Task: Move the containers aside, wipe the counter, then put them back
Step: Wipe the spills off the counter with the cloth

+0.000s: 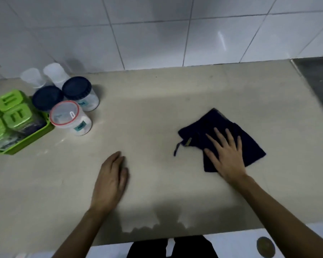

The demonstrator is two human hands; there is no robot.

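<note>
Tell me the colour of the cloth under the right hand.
Dark navy, nearly black cloth, seen in the head view.

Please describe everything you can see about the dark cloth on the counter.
The dark cloth is navy or near black, soft fabric like a small towel, folded into a rough square turned diagonally. A thin loop or strip hangs out from its left corner beside a small pale tag. It lies flat on the beige counter, right of centre, far from the containers. The right hand presses on its near part with open, spread fingers. The left hand is apart from it.
</note>
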